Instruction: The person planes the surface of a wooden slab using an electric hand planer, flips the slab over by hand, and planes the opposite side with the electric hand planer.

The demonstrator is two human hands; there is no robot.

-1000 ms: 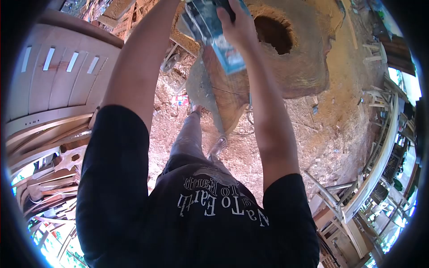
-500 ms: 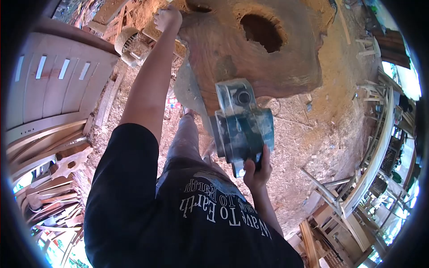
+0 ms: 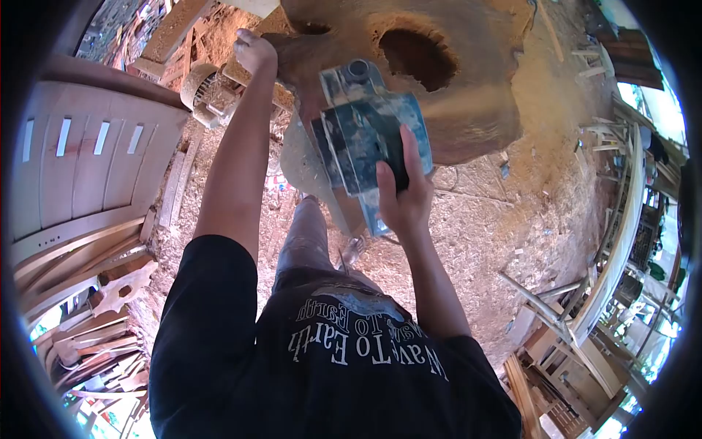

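My right hand (image 3: 406,194) is wrapped round the rear handle of a teal, dust-covered electric planer (image 3: 356,139). The planer's front half overlaps the near edge of a brown wood slab (image 3: 475,121); whether its sole touches the wood cannot be told. A large ragged hole (image 3: 417,58) goes into the slab, with a smaller dark hollow (image 3: 311,28) to its left. My left arm reaches forward, and my left hand (image 3: 256,54) is at the slab's left edge with its fingers curled. What those fingers hold, if anything, is hidden.
Shavings cover the ground (image 3: 497,241). A slotted wooden panel (image 3: 95,157) stands at left, above stacked offcuts (image 3: 95,351). A round ribbed object (image 3: 201,86) lies near my left hand. Long boards and frames (image 3: 607,256) line the right side.
The planer has moved forward, up and slightly left over the slab with my right hand on it. My left hand has shifted a little left and closer to me.
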